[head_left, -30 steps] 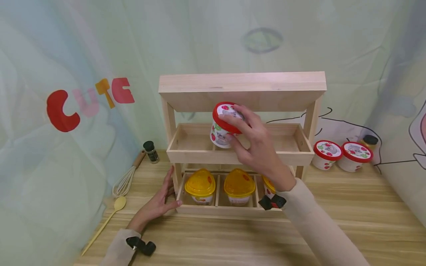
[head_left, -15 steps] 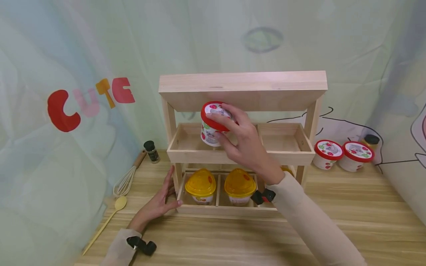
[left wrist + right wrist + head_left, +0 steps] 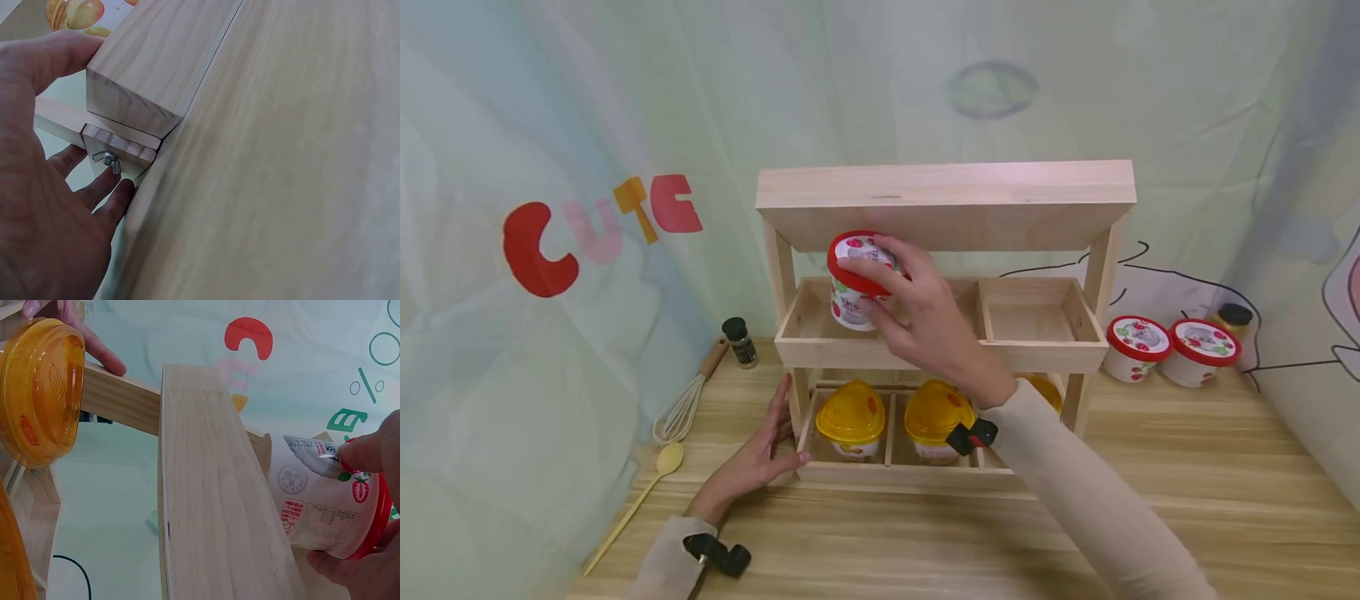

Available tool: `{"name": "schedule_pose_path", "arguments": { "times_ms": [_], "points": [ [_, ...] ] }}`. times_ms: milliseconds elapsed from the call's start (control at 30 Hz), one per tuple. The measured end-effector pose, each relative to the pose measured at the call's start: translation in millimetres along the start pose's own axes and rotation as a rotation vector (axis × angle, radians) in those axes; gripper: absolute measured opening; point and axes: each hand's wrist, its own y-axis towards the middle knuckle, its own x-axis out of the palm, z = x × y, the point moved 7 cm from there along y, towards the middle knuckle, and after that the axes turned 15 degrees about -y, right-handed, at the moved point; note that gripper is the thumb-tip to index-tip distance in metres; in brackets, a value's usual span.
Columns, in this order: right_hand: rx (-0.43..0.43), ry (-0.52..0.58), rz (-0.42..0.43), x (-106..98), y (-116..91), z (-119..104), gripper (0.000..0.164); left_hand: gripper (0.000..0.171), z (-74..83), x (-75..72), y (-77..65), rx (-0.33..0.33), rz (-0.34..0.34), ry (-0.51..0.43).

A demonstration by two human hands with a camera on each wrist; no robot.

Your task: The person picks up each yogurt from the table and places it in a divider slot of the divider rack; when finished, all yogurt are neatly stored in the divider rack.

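In the head view my right hand (image 3: 928,325) grips a white tub (image 3: 848,310) with a red lid and berry print, thumb on its side and fingers over the lid. The tub is over the left compartment of the upper tray on a two-tier wooden rack (image 3: 943,185). The right wrist view shows the tub's printed side (image 3: 312,528) behind the tray's front board (image 3: 200,456). My left hand (image 3: 751,467) holds the rack's lower left corner, thumb at the front. In the left wrist view its fingers curl by a wing nut (image 3: 108,160) on the rack's side.
Yellow-lidded cups (image 3: 852,412) sit in the lower tray, one partly hidden by my right arm. Two more red-lidded tubs (image 3: 1138,350) and a dark-capped jar (image 3: 1234,317) stand right. A black-capped shaker (image 3: 741,343), whisk (image 3: 681,408) and yellow spoon (image 3: 636,506) are left.
My right hand has carried the red-lidded tub leftward along the upper tray, from near its middle to the left compartment. My left hand has stayed at the rack's corner.
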Motion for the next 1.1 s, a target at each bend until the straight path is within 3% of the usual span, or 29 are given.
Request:
{"name": "schedule_pose_path", "arguments": {
  "times_ms": [800,1100],
  "points": [
    [-0.034,-0.054,-0.084,38,10,-6,0.045,0.120,0.4,0.2,0.7,-0.017,0.006,-0.022],
    [-0.041,-0.103,-0.197,50,11,-5,0.044,0.120,1.3,0.3,0.9,0.002,0.003,-0.015]
  ]
}}
